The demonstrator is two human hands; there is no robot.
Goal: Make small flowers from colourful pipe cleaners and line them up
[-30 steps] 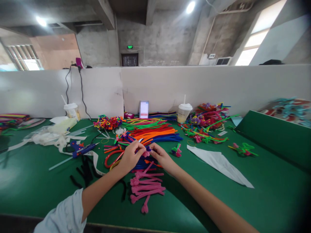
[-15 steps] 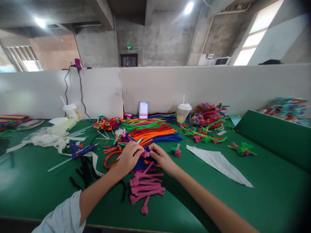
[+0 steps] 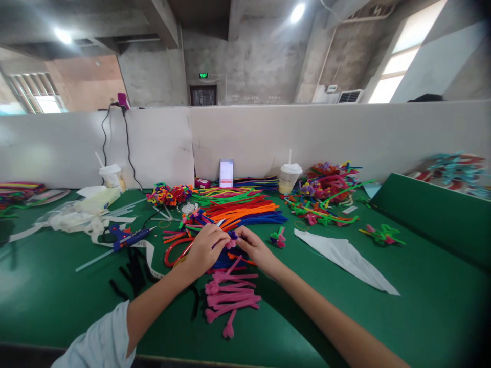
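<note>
Between my two hands is a small pink and purple pipe-cleaner flower. My left hand pinches it from the left, its fingers covering part of the purple side. From the right, the thumb and fingertips of my right hand are closed on it. Pink pipe-cleaner pieces with looped ends lie just below the hands. Beyond the hands, long orange pipe cleaners and blue pipe cleaners are spread in bundles. Red-handled scissors lie partly under my left hand.
A blue glue gun and black pipe cleaners lie at the left. A green and pink flower and a white sheet are at the right. A phone and a lidded cup stand by the partition.
The fingers of my left hand have shifted slightly to the right over the flower, covering more of it. My right hand stays almost still.
</note>
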